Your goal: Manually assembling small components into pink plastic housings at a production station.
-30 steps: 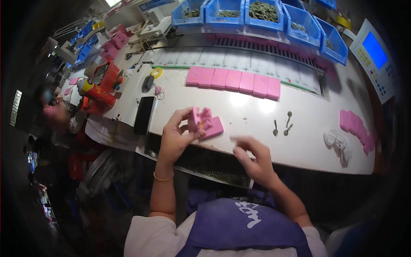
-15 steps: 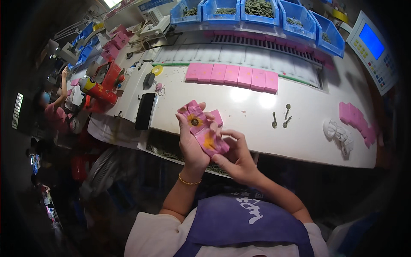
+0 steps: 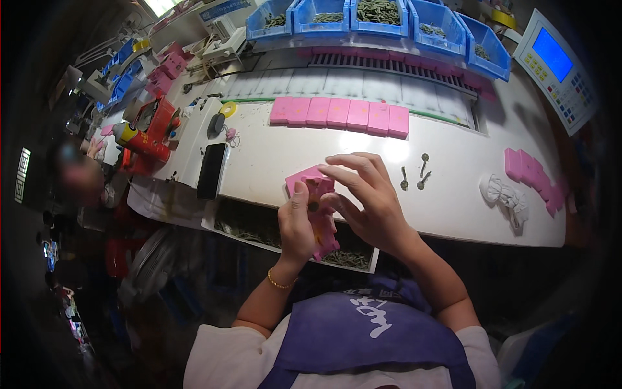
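My left hand (image 3: 297, 228) is closed round a soft pink mould (image 3: 324, 228) and holds it upright above the table's front edge, thumb along its side. A small dark round piece (image 3: 314, 207) shows on the mould's face. My right hand (image 3: 382, 207) reaches over from the right with fingers apart and curved; its thumb is at the mould, near the round piece, and its fingertips are by the upper edge. Just behind, a pink block (image 3: 299, 176) lies on the table, partly hidden. Three dark green stalked pieces (image 3: 422, 178) lie on the white tabletop to the right.
Pink blocks (image 3: 348, 113) form a row at the table's back. A black phone (image 3: 211, 171) lies left. Under the front edge, an open drawer (image 3: 208, 223) holds green pieces. Blue bins (image 3: 379, 27) stand behind; a white cloth (image 3: 504, 198), more pink blocks (image 3: 528, 170) and a control panel (image 3: 551, 61) are right.
The mould, spread open with its yellow-marked inside showing earlier, is now turned edgewise and folded narrower in my left hand. My right hand has moved up from its lower end to its upper part.
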The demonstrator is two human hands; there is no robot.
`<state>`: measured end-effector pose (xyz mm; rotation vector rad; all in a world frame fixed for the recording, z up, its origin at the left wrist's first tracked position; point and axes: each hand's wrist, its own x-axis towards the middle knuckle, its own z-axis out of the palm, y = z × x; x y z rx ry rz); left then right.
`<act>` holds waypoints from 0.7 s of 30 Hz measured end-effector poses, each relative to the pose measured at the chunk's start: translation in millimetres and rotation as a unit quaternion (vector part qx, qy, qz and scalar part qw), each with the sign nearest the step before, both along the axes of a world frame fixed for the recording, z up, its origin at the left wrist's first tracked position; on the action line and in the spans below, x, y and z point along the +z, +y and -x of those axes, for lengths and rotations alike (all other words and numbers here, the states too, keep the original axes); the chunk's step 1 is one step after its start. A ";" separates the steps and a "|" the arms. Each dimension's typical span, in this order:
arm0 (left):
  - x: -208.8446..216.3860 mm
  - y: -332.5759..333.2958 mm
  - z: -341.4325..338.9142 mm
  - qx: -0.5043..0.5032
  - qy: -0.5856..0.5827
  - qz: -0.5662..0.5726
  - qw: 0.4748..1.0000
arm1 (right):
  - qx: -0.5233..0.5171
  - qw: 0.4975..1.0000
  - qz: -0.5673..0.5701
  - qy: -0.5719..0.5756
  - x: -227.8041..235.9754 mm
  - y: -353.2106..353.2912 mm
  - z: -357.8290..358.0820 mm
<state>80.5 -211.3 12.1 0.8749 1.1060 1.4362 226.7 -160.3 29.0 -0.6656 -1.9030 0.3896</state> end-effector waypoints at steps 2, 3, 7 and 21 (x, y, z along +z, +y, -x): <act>-1.5 -2.4 -0.9 -0.010 0.065 -0.028 0.997 | 0.019 1.000 -0.002 -0.019 1.4 3.0 1.0; -2.4 -3.5 -2.1 -0.008 0.072 -0.029 0.997 | 0.021 1.000 -0.009 -0.015 0.9 3.7 0.9; -3.5 -7.6 -2.8 0.008 0.210 -0.072 0.975 | 0.016 1.000 -0.013 0.013 -5.4 3.0 2.6; 1.8 -11.6 5.5 0.004 0.103 0.015 0.995 | -0.072 0.988 -0.137 0.004 -21.7 -27.8 7.1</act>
